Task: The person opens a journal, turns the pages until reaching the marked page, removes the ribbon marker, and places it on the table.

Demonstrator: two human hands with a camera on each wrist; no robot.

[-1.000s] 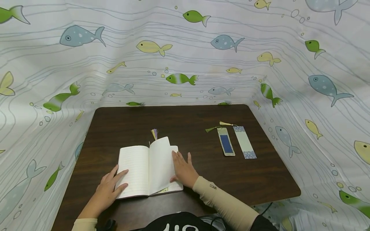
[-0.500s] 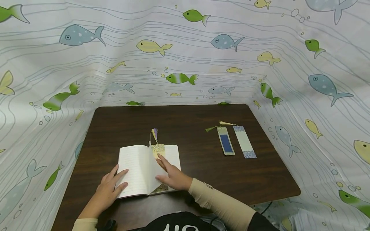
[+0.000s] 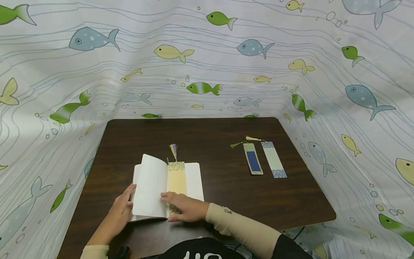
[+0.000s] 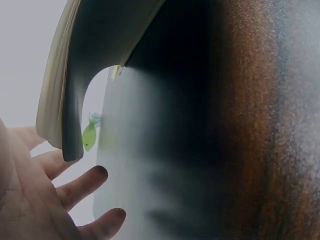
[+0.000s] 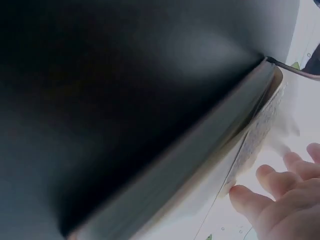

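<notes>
An open notebook (image 3: 194, 180) lies on the table in the head view, one loose leaf (image 3: 150, 185) swung to the left with its top corner raised. Along the gutter, on the right-hand page, lies a cream bookmark (image 3: 177, 180) with speckled gold ends and a tassel (image 3: 174, 151). My left hand (image 3: 118, 212) rests at the notebook's left edge; in the left wrist view, its extended fingers (image 4: 82, 187) lie by the dark cover (image 4: 74, 120). My right hand (image 3: 187, 208) reaches across the bookmark's lower part, fingertips at the leaf, fingers loosely extended. Part of the bookmark is hidden beneath it.
Right of the notebook lie two more bookmarks, one with a blue panel (image 3: 253, 160) and a green tassel, the other pale (image 3: 274, 160) with blue patterned ends. The dark wooden table (image 3: 220, 133) is enclosed by a fish-print curtain (image 3: 220, 54).
My right hand has moved left, and the leaf has turned from the right side over to the left, uncovering the bookmark. My left hand stays at the left edge, its fingers shifted slightly outward.
</notes>
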